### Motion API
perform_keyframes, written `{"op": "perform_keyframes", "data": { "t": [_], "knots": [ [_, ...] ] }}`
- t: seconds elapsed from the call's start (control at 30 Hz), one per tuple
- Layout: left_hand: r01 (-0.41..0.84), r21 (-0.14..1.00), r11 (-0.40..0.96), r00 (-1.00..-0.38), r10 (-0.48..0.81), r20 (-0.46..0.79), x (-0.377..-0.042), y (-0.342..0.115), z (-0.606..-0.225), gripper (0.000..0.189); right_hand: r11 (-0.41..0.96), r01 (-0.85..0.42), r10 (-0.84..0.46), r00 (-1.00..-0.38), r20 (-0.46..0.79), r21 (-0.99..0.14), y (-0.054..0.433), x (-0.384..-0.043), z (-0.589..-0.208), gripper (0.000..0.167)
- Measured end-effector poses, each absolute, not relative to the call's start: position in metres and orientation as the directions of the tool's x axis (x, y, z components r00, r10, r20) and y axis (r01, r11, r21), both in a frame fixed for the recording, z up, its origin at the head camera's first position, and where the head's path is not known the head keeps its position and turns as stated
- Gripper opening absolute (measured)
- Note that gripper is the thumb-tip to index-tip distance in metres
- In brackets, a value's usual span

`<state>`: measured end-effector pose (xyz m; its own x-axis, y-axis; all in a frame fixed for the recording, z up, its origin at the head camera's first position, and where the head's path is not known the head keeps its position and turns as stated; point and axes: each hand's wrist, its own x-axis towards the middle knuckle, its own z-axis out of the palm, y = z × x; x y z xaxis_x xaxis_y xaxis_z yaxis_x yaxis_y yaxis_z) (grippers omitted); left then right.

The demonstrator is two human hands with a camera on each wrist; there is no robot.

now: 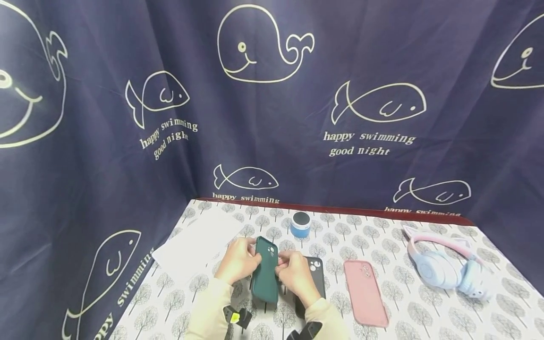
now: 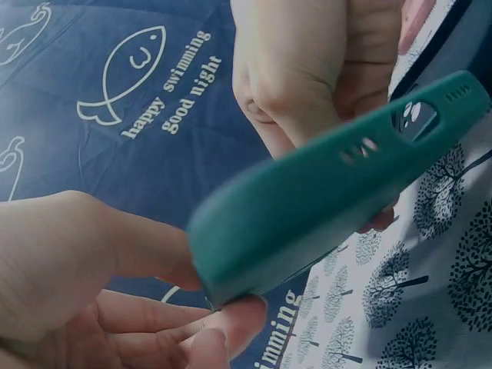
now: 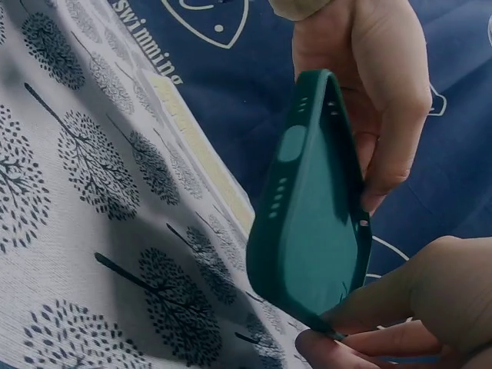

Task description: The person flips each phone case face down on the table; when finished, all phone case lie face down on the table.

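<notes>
A dark green phone case (image 1: 266,274) is held up between both hands, its back and camera cutout facing the head camera. My left hand (image 1: 239,259) grips the upper left edge, thumb on the back. My right hand (image 1: 295,271) pinches the opposite edge. From the right wrist, the hollow inside of the green case (image 3: 327,223) shows with no phone in it, and my right fingers (image 3: 415,300) pinch its corner. The left wrist view shows the case (image 2: 323,192) tilted, with my left thumb and fingers (image 2: 146,323) at its near corner. Partly hidden beneath my right forearm lies a black phone case (image 1: 319,278).
On the tree-print tablecloth, a pink phone case (image 1: 365,293) lies to the right, and pink-and-blue headphones (image 1: 442,269) farther right. A small blue cylinder with a dark top (image 1: 300,227) stands behind the hands. White paper (image 1: 197,243) lies left. Dark blue curtains (image 1: 272,123) hang behind.
</notes>
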<state>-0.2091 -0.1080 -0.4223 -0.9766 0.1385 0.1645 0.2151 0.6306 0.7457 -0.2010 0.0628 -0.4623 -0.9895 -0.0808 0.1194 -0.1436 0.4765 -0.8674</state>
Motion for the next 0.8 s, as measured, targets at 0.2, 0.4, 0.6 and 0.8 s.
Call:
{"op": "perform_keyframes", "data": {
  "t": [0.2,0.4,0.6,0.8],
  "knots": [
    [0.214,0.751,0.624,-0.977,0.155,0.150,-0.209,-0.106,-0.416,0.045,0.462,-0.096,-0.089,-0.994,0.061,-0.882,0.059,-0.203,-0.468,0.043],
    [0.225,0.740,0.634,-0.974,0.178,0.143,-0.207,-0.104,-0.417,0.045,0.492,-0.140,-0.106,-0.989,0.101,-0.859,0.050,-0.200,-0.479,0.036],
    [0.228,0.711,0.665,-0.971,0.209,0.117,-0.206,-0.098,-0.422,0.050,0.617,-0.214,-0.118,-0.977,0.179,-0.757,0.042,-0.196,-0.488,0.019],
    [0.230,0.681,0.695,-0.971,0.207,0.116,-0.206,-0.093,-0.426,0.050,0.661,-0.228,-0.112,-0.972,0.207,-0.715,0.041,-0.194,-0.489,0.018]
  ]
}}
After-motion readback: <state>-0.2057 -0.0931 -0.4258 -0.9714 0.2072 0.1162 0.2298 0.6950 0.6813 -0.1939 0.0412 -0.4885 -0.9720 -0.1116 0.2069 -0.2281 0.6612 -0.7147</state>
